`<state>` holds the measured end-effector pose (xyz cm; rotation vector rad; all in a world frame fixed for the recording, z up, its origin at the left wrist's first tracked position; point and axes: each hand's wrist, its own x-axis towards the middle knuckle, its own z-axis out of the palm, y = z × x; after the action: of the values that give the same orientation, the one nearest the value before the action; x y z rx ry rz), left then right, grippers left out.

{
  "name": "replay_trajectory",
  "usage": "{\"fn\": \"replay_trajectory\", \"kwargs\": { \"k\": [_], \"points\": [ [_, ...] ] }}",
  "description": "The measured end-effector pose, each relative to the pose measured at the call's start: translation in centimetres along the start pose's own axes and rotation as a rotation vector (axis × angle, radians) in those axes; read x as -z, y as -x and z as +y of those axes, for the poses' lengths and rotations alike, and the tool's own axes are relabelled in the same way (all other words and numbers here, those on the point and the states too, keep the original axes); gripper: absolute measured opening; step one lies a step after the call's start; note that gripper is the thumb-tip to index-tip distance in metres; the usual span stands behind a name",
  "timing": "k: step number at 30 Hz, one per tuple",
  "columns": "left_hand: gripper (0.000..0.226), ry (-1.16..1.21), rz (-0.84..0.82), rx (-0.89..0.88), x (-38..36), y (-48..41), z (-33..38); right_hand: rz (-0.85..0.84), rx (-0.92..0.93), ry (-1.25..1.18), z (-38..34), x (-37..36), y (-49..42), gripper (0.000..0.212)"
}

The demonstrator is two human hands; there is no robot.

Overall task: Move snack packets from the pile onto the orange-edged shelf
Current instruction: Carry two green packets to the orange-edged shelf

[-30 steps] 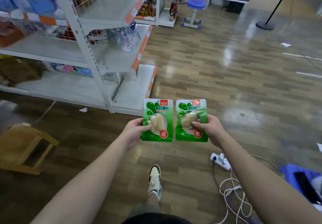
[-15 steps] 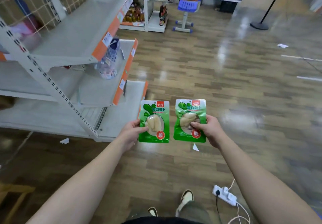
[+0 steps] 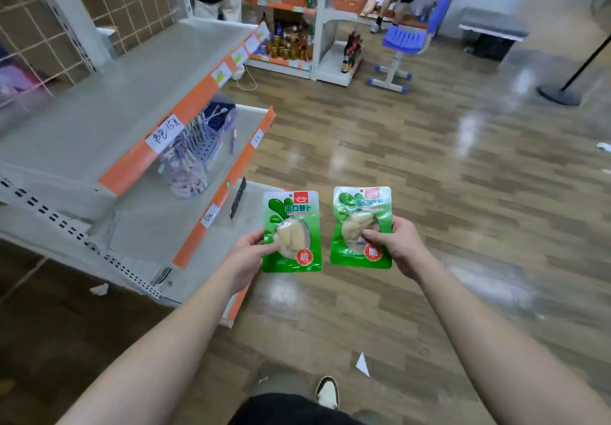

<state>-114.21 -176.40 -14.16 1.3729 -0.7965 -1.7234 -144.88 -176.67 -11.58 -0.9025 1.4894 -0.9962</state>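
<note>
**Two green packets in hand, beside the shelf**

I have one snack packet in each hand, both held up in the air over the wooden floor (image 3: pixel 446 200), just to the right of the orange-edged shelf (image 3: pixel 109 117).

The left hand (image 3: pixel 246 254) pinches the left packet (image 3: pixel 292 223) at its left edge. The thumb lies on the front, near the clear window; the other fingers are behind the packet, so I cannot tell how they lie. This packet overlaps the corner of the lowest tier from my view.

The right hand (image 3: pixel 401 246) grips the right packet (image 3: pixel 358 213) from its right side. The thumb presses across the front by the window, and the fingers curl round the right edge. The two packets are upright, faces toward me, near each other but apart.

On the shelf, the top tier carries a handwritten price label (image 3: pixel 164 133) on its orange strip. Below it, on the middle tier, stands a clear tub of pens (image 3: pixel 190 170). A white paper scrap (image 3: pixel 362 363) lies on the floor near my shoe (image 3: pixel 327 391). Farther off stands a blue chair (image 3: pixel 406 39).
</note>
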Motion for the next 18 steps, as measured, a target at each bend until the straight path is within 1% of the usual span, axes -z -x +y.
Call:
{"fn": "replay_trajectory", "kwargs": {
  "k": [5,9,12,15,18],
  "points": [
    [0.035,0.071,0.057,-0.018,-1.4,-5.5,3.1,-0.095,0.016,0.034,-4.1,-0.4,-8.3,0.029],
    [0.037,0.126,0.121,-0.029,-1.1,-10.0,5.3,-0.168,0.033,0.093,-6.6,-2.2,-15.4,0.034],
    [0.041,0.159,0.156,-0.052,-0.2,-13.2,7.0,-0.233,0.047,0.121,-8.7,-4.2,-20.5,0.033],
    [0.047,0.183,0.156,-0.082,0.7,-16.0,9.5,-0.307,0.055,0.125,-11.4,-6.3,-24.7,0.033],
    [0.046,0.211,0.12,-0.139,1.0,-18.3,13.1,-0.401,0.096,0.104,-15.2,-8.4,-28.3,0.037]
  ]
}}
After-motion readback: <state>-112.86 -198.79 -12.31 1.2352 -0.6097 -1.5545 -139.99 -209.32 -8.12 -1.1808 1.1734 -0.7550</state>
